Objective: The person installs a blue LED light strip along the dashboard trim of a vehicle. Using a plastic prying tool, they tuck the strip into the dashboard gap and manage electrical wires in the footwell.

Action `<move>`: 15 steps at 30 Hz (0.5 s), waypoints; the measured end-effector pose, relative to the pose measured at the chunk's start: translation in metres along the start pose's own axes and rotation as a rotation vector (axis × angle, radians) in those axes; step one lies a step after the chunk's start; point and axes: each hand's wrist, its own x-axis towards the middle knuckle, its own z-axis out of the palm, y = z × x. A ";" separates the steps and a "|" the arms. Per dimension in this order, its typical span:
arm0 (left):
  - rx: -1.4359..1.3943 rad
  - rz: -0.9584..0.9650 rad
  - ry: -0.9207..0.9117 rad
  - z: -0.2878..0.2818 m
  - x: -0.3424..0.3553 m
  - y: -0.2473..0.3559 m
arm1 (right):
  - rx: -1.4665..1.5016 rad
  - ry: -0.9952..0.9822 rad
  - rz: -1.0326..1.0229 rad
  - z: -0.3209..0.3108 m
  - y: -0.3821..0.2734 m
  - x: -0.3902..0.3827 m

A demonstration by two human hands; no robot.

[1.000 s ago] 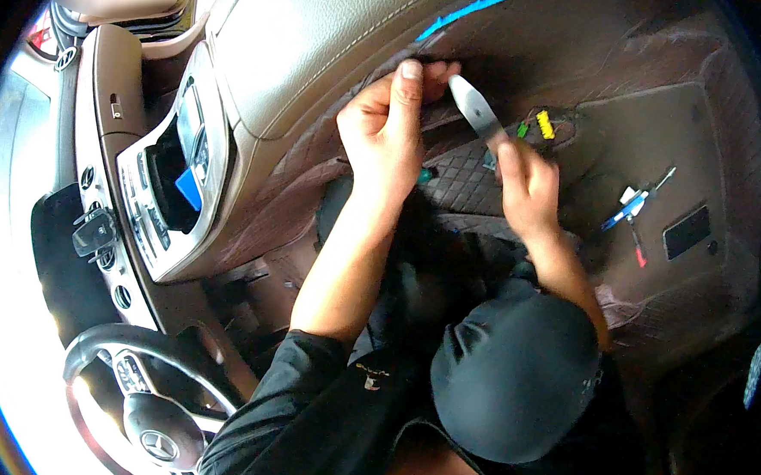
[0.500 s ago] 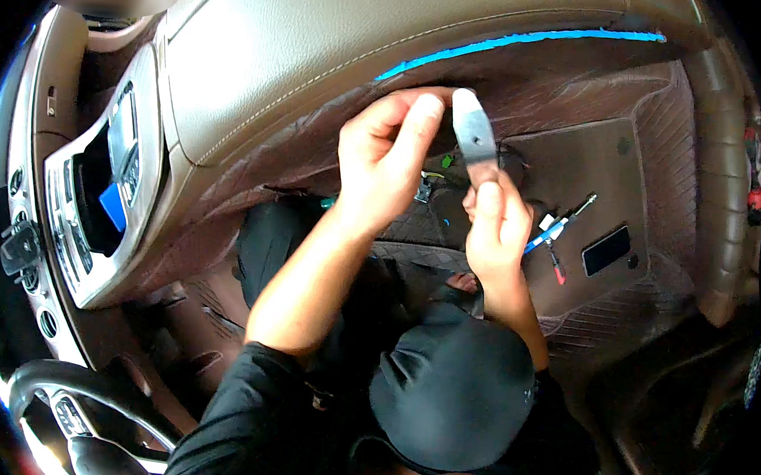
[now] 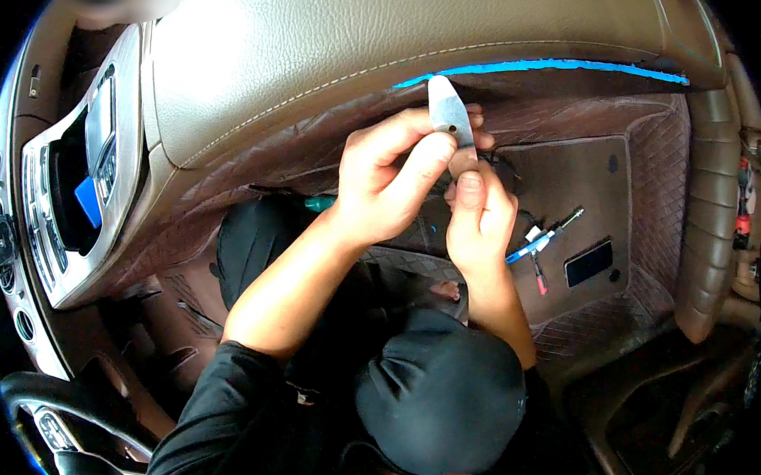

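Note:
A flat grey metal blade (image 3: 447, 108) with a rounded tip and a small hole points away from me. My right hand (image 3: 485, 209) grips its lower end, thumb on top. My left hand (image 3: 392, 174) is closed on its left side, thumb near the hole and fingers partly hidden behind. The tip overlaps, in view, the left part of a bright blue strip (image 3: 561, 69) that runs along the dashboard's lower edge. Whether the tip touches the dashboard (image 3: 322, 37), I cannot tell.
On the brown footwell mat lie a phone (image 3: 588, 262), a blue-and-white pen-like tool (image 3: 531, 245) and a red-tipped tool (image 3: 540, 280). The steering wheel (image 3: 71, 393) is at lower left. A black cap (image 3: 441, 395) hides part of the lower middle.
My left hand has come onto the blade beside its hole; before, it was apart from it. The blade and right hand have shifted slightly left in the picture, as the view moved.

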 end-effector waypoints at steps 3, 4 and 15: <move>0.121 -0.034 -0.009 0.002 0.001 0.002 | 0.034 0.004 0.073 0.006 0.000 -0.003; 0.144 -0.060 -0.006 0.003 0.001 0.003 | 0.066 0.010 0.095 0.007 -0.001 -0.003; 0.198 -0.179 0.006 0.011 0.010 0.013 | 0.159 0.106 0.116 0.024 -0.002 0.007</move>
